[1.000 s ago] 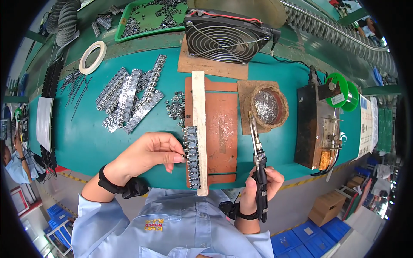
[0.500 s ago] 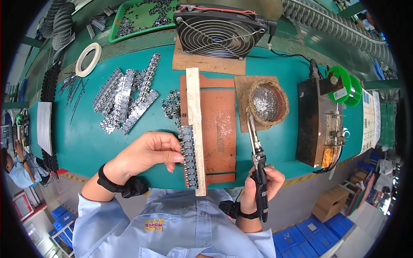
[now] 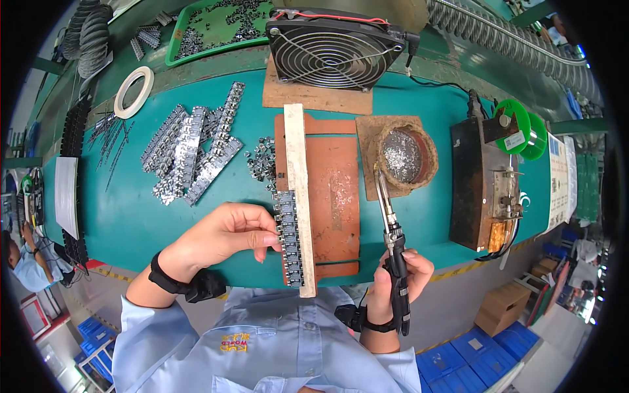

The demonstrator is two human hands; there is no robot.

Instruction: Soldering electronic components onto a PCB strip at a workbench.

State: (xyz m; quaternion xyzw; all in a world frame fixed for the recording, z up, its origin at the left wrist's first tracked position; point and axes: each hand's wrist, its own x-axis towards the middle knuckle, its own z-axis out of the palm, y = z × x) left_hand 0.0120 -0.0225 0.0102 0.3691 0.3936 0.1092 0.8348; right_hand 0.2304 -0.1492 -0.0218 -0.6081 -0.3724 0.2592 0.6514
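Observation:
My left hand (image 3: pixel 236 234) has its thumb and fingertips closed at the left edge of a strip of small dark electronic parts (image 3: pixel 288 236). Whatever lies between the fingertips is too small to make out. The strip rests along a pale wooden bar (image 3: pixel 297 150), which lies across a reddish-brown board (image 3: pixel 337 196). My right hand (image 3: pixel 413 278) is wrapped round the black handle of a soldering iron (image 3: pixel 395 255). The iron's tip touches or nearly touches the near left rim of a round brown pot (image 3: pixel 432 157) with silvery scraps inside.
Loose small metal parts (image 3: pixel 262 160) lie left of the bar, beside piled component strips (image 3: pixel 190 147). A fan (image 3: pixel 334 56) stands behind. To the right are a metal box (image 3: pixel 468 190) and green solder spool (image 3: pixel 511 134). A tape roll (image 3: pixel 134 92) and green tray (image 3: pixel 173 52) sit back left.
Both hands hold nearly the same pose. The soldering iron's tip stays at the pot, and the view has shifted very slightly.

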